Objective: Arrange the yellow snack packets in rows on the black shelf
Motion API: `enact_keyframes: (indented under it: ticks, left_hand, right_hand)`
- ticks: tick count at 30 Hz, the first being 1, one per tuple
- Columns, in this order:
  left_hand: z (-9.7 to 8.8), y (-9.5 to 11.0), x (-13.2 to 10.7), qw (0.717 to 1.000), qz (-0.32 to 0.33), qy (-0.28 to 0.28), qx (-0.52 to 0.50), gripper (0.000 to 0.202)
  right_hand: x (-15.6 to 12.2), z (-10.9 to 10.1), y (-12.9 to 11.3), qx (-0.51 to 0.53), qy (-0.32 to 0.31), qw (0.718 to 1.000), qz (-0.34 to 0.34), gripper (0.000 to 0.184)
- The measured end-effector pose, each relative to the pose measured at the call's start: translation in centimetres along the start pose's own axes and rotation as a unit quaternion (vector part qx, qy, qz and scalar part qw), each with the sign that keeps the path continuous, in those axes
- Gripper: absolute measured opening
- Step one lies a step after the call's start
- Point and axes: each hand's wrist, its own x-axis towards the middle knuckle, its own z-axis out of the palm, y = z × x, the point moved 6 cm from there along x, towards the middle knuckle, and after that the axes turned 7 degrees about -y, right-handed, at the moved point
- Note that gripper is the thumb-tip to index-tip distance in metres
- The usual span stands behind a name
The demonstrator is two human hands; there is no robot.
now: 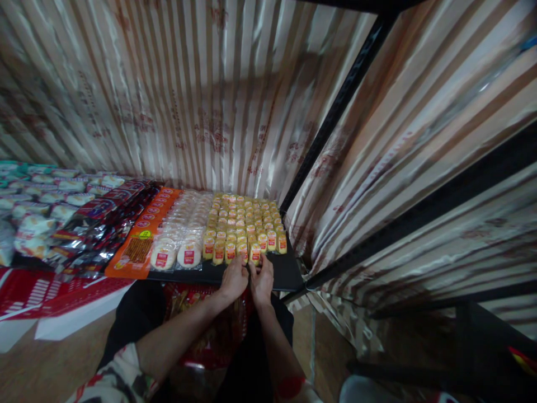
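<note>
Rows of small yellow snack packets (239, 221) with red labels stand at the right end of a black shelf (180, 276). At their front edge, one packet (254, 253) sits slightly forward of the row, between the fingertips of both hands. My left hand (235, 279) is closed, its curled fingers at the left lower side of that packet. My right hand (262, 280) pinches the right lower side of the same packet. The fingertips are partly hidden and small in view.
Left of the yellow packets lie round white wrapped biscuits (188, 254), an orange snack bag (134, 254), dark shiny packets (96, 229) and white packets (36, 224). A black post (335, 115) rises at the shelf's right end. Striped sheeting (201, 101) hangs behind.
</note>
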Motion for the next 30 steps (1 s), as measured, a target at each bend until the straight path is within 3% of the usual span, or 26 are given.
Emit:
enact_keyframes:
  ticks: [9, 14, 22, 30]
  left_hand:
    - [-0.3, 0.1, -0.2, 0.998, 0.008, 0.046, -0.040, 0.059]
    - [-0.3, 0.1, -0.2, 0.998, 0.007, 0.044, -0.042, 0.065]
    - [-0.3, -0.1, 0.0, 0.999, -0.001, 0.028, -0.031, 0.064]
    - [0.3, 0.1, -0.2, 0.999, 0.040, 0.019, 0.007, 0.058]
  right_hand:
    - [-0.2, 0.2, -0.1, 0.039, 0.002, 0.999, -0.005, 0.044]
    - [0.0, 0.3, -0.3, 0.029, -0.004, 0.999, -0.016, 0.042]
    - [0.0, 0.8, 0.2, 0.021, -0.004, 1.000, -0.017, 0.044]
    - [-0.2, 1.1, 0.4, 0.006, -0.005, 1.000, -0.020, 0.046]
